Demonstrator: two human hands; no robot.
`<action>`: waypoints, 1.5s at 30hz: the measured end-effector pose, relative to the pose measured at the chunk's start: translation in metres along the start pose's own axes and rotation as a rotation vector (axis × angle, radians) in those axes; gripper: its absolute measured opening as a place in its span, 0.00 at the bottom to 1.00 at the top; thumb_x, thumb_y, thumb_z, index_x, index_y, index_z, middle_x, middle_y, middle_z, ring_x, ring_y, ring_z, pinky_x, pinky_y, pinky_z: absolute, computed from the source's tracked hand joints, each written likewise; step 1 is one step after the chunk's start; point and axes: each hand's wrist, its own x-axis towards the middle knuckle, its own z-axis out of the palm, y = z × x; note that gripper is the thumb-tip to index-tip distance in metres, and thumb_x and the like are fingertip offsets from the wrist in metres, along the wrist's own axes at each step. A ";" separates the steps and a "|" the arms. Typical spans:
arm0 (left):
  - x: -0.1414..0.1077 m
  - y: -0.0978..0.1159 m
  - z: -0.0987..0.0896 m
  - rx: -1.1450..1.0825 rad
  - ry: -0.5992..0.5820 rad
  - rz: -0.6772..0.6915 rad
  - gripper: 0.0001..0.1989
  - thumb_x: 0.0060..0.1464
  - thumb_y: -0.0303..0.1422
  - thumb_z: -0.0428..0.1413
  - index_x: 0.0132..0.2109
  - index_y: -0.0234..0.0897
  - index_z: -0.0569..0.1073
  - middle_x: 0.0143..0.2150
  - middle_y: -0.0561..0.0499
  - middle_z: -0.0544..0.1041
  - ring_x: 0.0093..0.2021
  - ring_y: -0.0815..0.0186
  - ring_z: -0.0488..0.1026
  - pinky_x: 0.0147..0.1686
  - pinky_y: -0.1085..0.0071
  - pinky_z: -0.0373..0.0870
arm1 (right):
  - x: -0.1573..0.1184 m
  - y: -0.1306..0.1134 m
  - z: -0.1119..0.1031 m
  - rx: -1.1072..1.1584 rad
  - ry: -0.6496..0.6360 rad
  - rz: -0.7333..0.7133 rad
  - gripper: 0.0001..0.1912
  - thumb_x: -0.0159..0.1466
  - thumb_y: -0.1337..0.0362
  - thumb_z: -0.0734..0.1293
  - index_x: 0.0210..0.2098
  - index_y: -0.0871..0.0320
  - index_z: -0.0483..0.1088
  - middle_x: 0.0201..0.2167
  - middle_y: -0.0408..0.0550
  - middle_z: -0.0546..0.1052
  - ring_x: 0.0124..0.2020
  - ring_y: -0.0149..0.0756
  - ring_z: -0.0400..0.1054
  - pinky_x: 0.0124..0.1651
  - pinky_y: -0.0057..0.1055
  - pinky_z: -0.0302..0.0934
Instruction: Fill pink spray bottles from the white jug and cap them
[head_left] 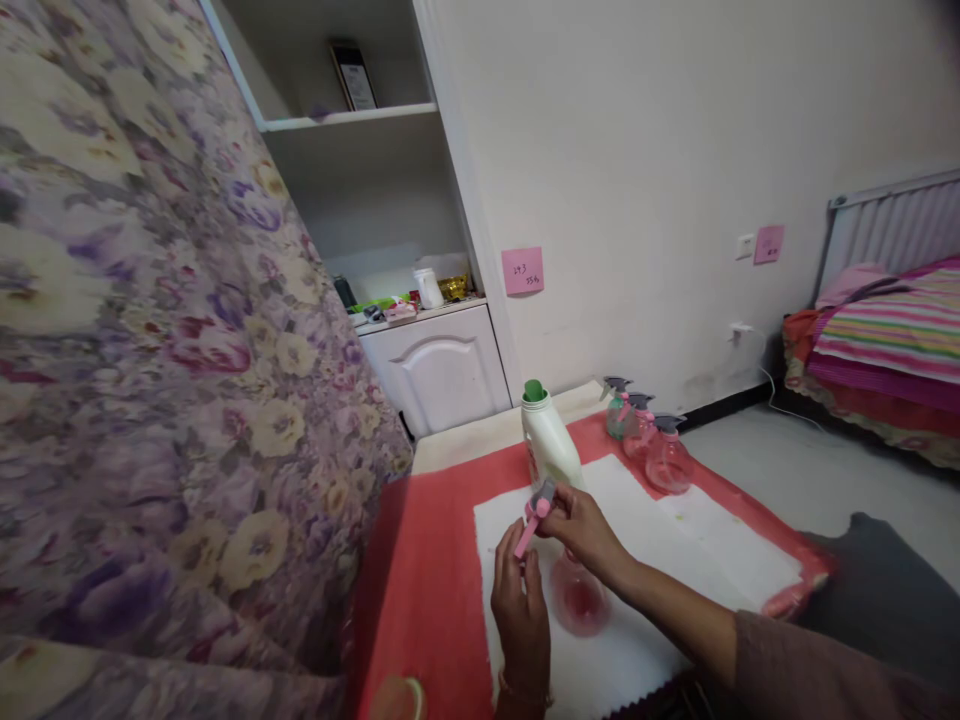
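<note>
A pink and grey trigger spray head (536, 512) is held up above the table between my two hands. My right hand (583, 527) grips it at the grey end, with fingers bent around it. From below, my left hand (519, 605) pinches the lower pink end between thumb and fingers. Just under my right wrist stands a round, see-through pink bottle (580, 598), with its neck partly covered by that hand. Behind my hands a pale green jug (551, 440) stands upright, a green piece in its mouth.
Several spray bottles (670, 462) with grey heads line the table's back right. White paper (637, 660) covers part of the red tabletop (427, 560). A roundish object (399, 698) sits at the front edge. A floral curtain (187, 400) hangs close on the left.
</note>
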 end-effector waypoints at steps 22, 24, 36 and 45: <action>0.006 -0.006 -0.011 -0.107 0.000 -0.190 0.21 0.57 0.44 0.54 0.48 0.33 0.76 0.48 0.38 0.80 0.51 0.55 0.76 0.51 0.61 0.73 | -0.013 0.012 0.017 -0.594 0.076 -0.053 0.12 0.49 0.63 0.74 0.26 0.55 0.65 0.23 0.37 0.67 0.26 0.32 0.60 0.29 0.29 0.50; 0.007 -0.004 -0.013 -0.144 0.004 -0.200 0.22 0.57 0.44 0.55 0.52 0.34 0.74 0.51 0.39 0.79 0.52 0.56 0.76 0.51 0.63 0.73 | -0.012 0.008 0.010 -0.589 0.027 -0.057 0.13 0.50 0.61 0.74 0.30 0.55 0.67 0.27 0.39 0.69 0.27 0.33 0.61 0.30 0.30 0.53; 0.020 0.009 -0.027 -0.074 -0.082 -0.195 0.23 0.54 0.46 0.57 0.51 0.35 0.76 0.39 0.45 0.82 0.39 0.61 0.78 0.38 0.70 0.74 | -0.003 -0.006 -0.010 -0.529 -0.194 -0.371 0.15 0.62 0.66 0.67 0.49 0.53 0.71 0.45 0.49 0.71 0.35 0.32 0.67 0.38 0.31 0.64; 0.020 0.006 -0.037 0.386 -0.096 -0.045 0.21 0.59 0.45 0.52 0.51 0.37 0.76 0.30 0.49 0.80 0.28 0.64 0.76 0.29 0.71 0.70 | -0.003 -0.007 -0.003 -0.613 -0.116 -0.261 0.04 0.61 0.66 0.68 0.37 0.58 0.71 0.32 0.43 0.72 0.27 0.30 0.64 0.33 0.28 0.58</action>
